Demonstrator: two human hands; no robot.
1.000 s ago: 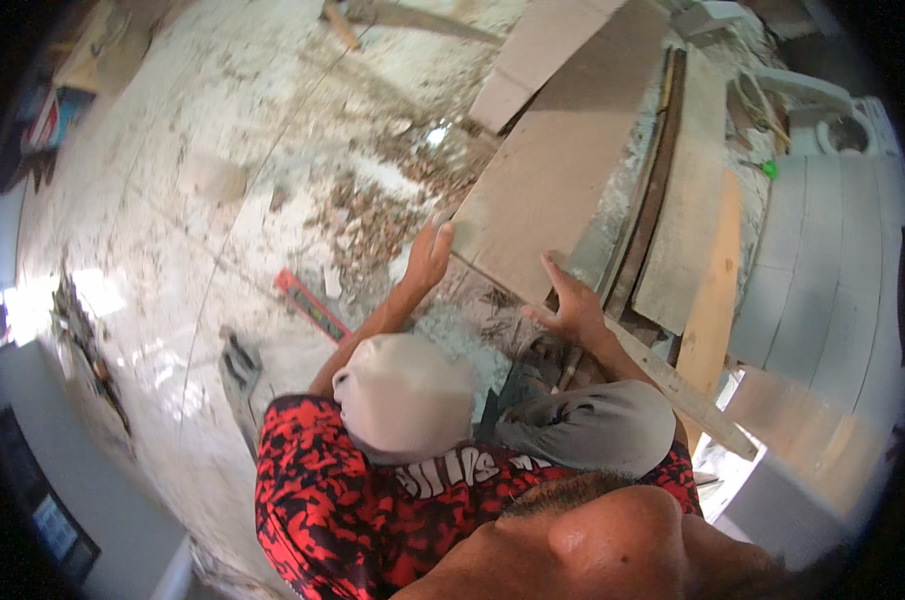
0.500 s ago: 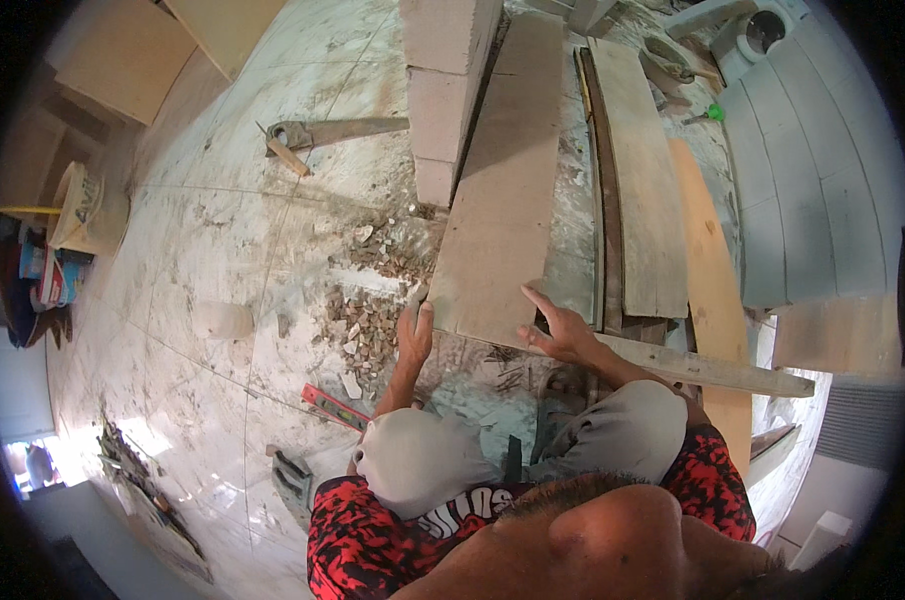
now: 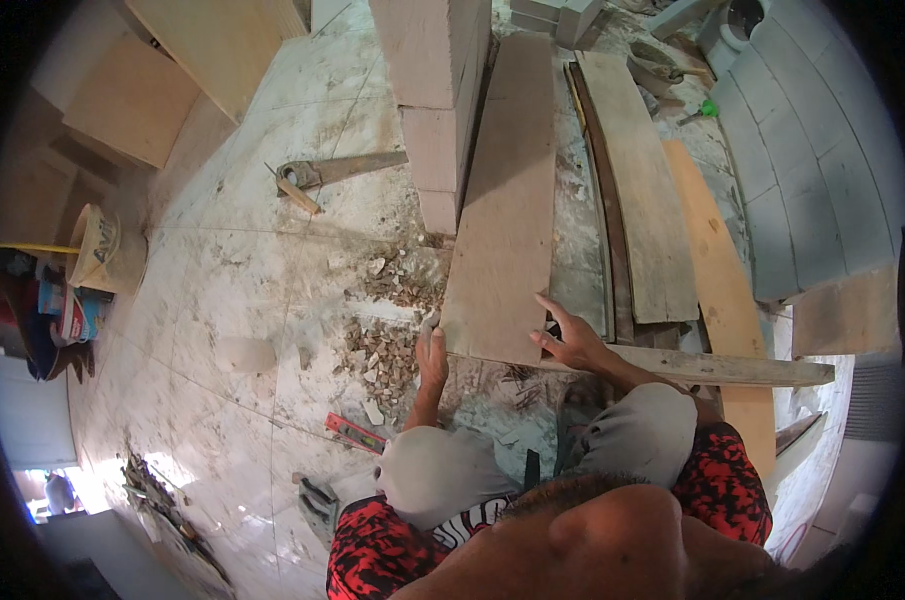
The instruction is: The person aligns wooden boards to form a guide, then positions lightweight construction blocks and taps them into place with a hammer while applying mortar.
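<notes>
A long, wide grey-brown wooden board point(image 3: 503, 210) lies lengthwise in front of me, its near end toward my knees. My left hand point(image 3: 432, 356) holds its left edge by the near corner, fingers pointing forward. At the opposite edge my right hand point(image 3: 573, 338) grips the board, thumb and index finger apart on its top and the other fingers mostly hidden. Beneath the near end runs a narrow wooden batten point(image 3: 733, 367), which sticks out to the right. A block column point(image 3: 435, 150) stands close along the board's left side.
More planks point(image 3: 643, 200) lie to the right, beside a grey block wall point(image 3: 798, 170). Rubble point(image 3: 378, 350) is heaped left of my left hand. A handsaw point(image 3: 348, 170), a red spirit level point(image 3: 355, 432) and a bucket point(image 3: 108, 250) are on the dirty floor at left.
The view has shifted a little, so the scene sits lower in the picture. Both hands stay at the board's two edges, with no clear movement of the board against the column.
</notes>
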